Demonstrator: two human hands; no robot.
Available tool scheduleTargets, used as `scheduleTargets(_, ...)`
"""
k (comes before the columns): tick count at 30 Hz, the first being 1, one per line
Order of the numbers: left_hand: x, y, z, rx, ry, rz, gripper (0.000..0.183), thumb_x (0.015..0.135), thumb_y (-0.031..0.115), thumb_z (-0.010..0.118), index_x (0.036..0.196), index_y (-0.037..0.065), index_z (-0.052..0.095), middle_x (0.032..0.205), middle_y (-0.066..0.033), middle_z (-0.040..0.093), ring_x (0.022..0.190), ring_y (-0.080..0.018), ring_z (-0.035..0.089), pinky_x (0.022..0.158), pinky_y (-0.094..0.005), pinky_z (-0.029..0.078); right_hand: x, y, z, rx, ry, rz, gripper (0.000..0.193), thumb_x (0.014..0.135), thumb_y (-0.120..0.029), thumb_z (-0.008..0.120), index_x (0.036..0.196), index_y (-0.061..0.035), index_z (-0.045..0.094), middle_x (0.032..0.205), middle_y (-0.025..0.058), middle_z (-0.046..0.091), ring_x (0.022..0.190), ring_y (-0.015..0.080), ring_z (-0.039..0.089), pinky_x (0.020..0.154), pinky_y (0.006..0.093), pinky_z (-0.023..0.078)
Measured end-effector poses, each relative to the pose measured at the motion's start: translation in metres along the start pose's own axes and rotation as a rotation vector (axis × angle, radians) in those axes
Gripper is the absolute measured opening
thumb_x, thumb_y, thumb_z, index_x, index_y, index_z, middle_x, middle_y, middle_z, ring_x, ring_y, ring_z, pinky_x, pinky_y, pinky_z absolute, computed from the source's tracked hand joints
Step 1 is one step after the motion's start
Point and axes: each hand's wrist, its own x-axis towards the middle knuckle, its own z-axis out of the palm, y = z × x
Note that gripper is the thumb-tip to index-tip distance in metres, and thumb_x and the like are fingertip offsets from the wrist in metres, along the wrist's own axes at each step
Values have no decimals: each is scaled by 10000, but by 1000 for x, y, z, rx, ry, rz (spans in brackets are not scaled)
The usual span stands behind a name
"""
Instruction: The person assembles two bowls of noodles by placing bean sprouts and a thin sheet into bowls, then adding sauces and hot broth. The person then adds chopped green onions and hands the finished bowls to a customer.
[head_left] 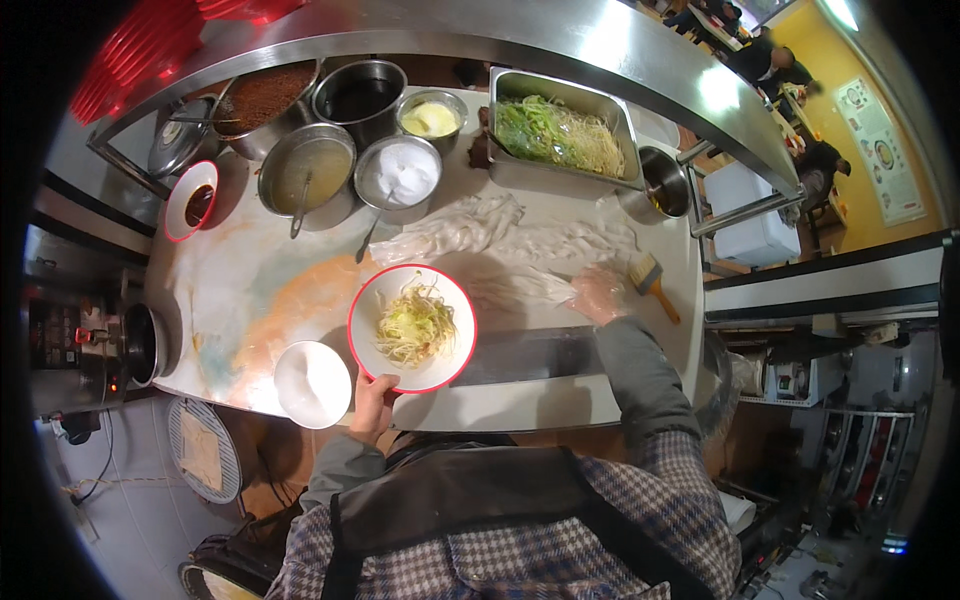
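My left hand (374, 402) grips the near edge of a white bowl (461, 340) with a red rim, its thumb over the lip. Inside the bowl lie bean sprouts (405, 335) and pale green shreds. My right hand (597, 294), in a clear plastic glove, is closed around the right end of some flat white noodle dough strips (535, 287) on the worktop. Its fingertips are partly blurred. Behind them lie more dough strips (455, 230), bunched and glossy. A flat brush (653, 286) with a wooden handle rests just right of my right hand.
A white bowl (313, 383) stands at the table's near edge. Along the back are a steel tray (565, 172) of greens and sprouts, and several pots, one holding white powder (400, 172). A red-rimmed bowl (190, 201) of dark sauce sits left. A metal shelf (430, 32) overhangs the back.
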Motion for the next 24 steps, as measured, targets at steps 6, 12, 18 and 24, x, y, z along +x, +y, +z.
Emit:
scheduleTargets(6, 2, 9, 5, 33, 21, 80, 588, 784, -84, 526, 1344, 56, 413, 1142, -104, 604, 950, -215, 647, 763, -339, 582, -8, -48, -102, 669, 283, 56, 343, 686, -57, 760, 1017, -1, 692, 1080, 83, 631, 928, 201, 634, 790, 305, 522)
scheduleTargets(12, 12, 21, 15, 124, 35, 193, 692, 789, -104, 495, 1405, 144, 302, 1204, -107, 539, 982, -226, 630, 726, -338, 589, 7, -133, -166, 1244, 303, -213, 397, 711, 80, 662, 1107, 50, 636, 1141, 22, 557, 976, 107, 566, 800, 247, 504)
scheduleTargets(18, 15, 36, 18, 1, -97, 62, 729, 798, -112, 479, 1439, 151, 252, 1250, -118, 516, 1029, -252, 617, 798, -385, 584, 2, -234, -136, 1306, 229, -335, 379, 714, 60, 641, 1093, 57, 637, 1152, 50, 589, 1012, 116, 577, 862, 265, 499)
scheduleTargets(24, -1, 41, -5, -3, -105, 25, 640, 794, -90, 516, 1398, 74, 380, 1198, -102, 574, 1006, -211, 606, 837, -339, 538, 48, -262, -83, 1139, 9, -123, 459, 752, 29, 658, 1207, 32, 593, 1047, 122, 682, 926, 184, 655, 846, 301, 526)
